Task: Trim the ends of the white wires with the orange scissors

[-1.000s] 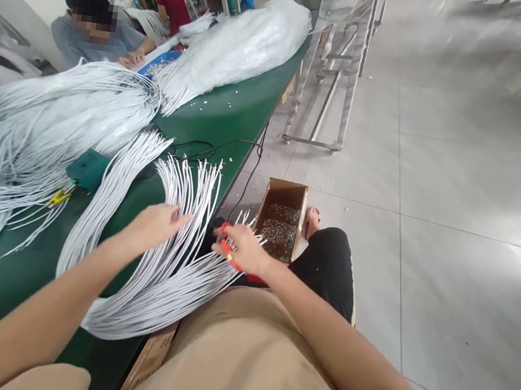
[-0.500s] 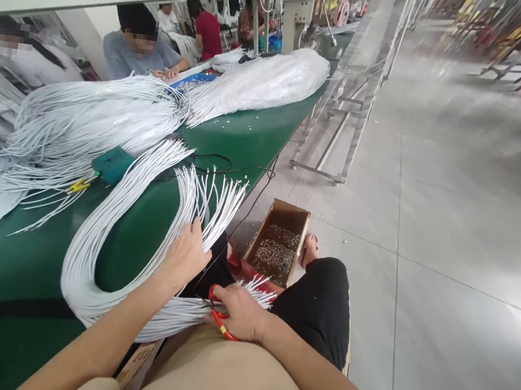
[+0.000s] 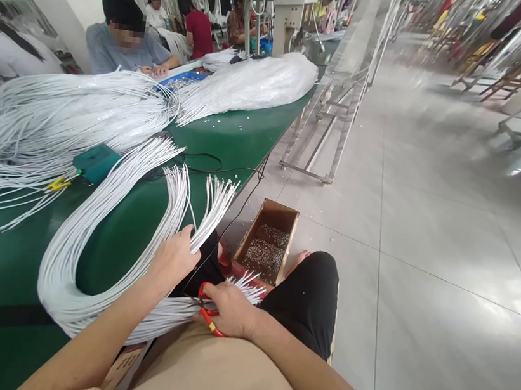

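A thick bundle of white wires point(image 3: 63, 252) curves in a loop over the green table and back across my lap. My left hand point(image 3: 174, 256) is closed around a clump of wire ends point(image 3: 215, 208), whose tips fan out beyond my fingers. Beside it, another clump point(image 3: 175, 190) of the same bundle lies on the table. At my lap, my right hand point(image 3: 235, 311) is closed on red-handled scissors point(image 3: 211, 323). The bundle's other ends point(image 3: 248, 288) stick out past that hand; whether its fingers also grip them is hidden.
An open box point(image 3: 289, 237) with small clippings stands on the floor between my feet. Larger wire bundles point(image 3: 76, 100), a teal box point(image 3: 96, 162) and a black cord point(image 3: 254, 188) lie on the green table point(image 3: 229, 143). Several people work across it; a metal frame point(image 3: 309, 169) stands beyond its edge.
The wire ends near my left hand have parted: one clump is in its grip, the others lie apart to the left. The right hand keeps its hold on the scissors. The view has shifted slightly.
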{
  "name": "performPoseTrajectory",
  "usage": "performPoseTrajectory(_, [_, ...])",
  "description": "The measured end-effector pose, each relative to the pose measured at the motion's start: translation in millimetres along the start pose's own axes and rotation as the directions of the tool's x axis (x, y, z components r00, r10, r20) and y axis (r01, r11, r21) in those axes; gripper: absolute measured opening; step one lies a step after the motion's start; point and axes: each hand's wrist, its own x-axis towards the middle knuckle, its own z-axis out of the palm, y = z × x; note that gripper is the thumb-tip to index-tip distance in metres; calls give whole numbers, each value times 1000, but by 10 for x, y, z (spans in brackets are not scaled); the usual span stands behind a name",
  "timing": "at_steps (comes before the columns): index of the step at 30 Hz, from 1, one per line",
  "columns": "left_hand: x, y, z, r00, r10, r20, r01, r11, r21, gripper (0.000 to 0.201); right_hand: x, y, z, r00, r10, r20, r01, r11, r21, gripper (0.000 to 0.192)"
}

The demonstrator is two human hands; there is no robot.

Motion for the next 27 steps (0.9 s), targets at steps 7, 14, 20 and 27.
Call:
performPoseTrajectory(7, [41, -385, -418, 978, -14, 209, 151, 737, -659, 20, -25, 3, -11, 1000, 10, -23, -8, 998, 64, 39])
performPoseTrajectory(14, [-74, -774, -990, 982, -167, 85, 47, -218, -975, 14, 17, -4, -9, 999, -40, -25, 42, 996, 83, 37])
performPoseTrajectory(20, [-67, -779, -1280, 974, -146, 172, 110, -354, -929, 13, 45, -2, -26, 999, -33, -11, 34, 994, 102, 37])
performPoseTrajectory(27, [21, -836, -1520, 964, -259, 55, -4, -223, -975, 13, 81, 67, 24, 1000, 0, 30, -4, 990, 143, 41])
